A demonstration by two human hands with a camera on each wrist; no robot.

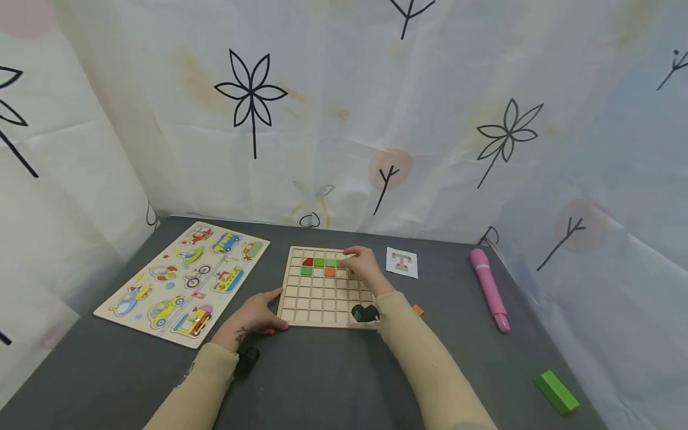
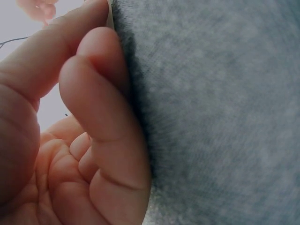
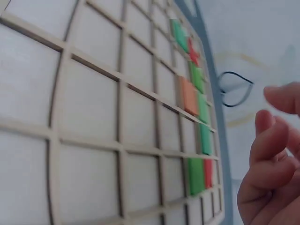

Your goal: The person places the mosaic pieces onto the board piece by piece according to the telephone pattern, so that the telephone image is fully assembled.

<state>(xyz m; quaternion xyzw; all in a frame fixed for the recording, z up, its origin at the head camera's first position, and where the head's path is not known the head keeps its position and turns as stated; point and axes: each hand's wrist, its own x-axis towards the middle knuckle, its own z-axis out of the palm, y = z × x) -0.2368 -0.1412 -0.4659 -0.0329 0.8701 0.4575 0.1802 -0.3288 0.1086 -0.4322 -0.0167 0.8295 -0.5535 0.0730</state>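
A wooden grid board (image 1: pixel 306 304) lies on the dark table with colored tiles near its far edge. In the head view I see a red tile (image 1: pixel 307 261), green tiles (image 1: pixel 319 262) and an orange tile (image 1: pixel 329 272). My left hand (image 1: pixel 255 313) touches the board's near left corner, thumb at the front edge and index finger at the left side; its other fingers bend loosely in the left wrist view. Over the board's far right part is my right hand (image 1: pixel 364 267). Its fingers (image 3: pixel 269 173) are loosely bent in the right wrist view, with nothing visible between thumb and fingertips.
Left of the grid lies a puzzle board (image 1: pixel 185 283) with vehicle pictures. A small pattern card (image 1: pixel 402 263) is at the far right of the grid. An orange piece (image 1: pixel 417 310) lies beside my right forearm. Further right are a pink pen-shaped object (image 1: pixel 490 289) and a green block (image 1: pixel 556 392).
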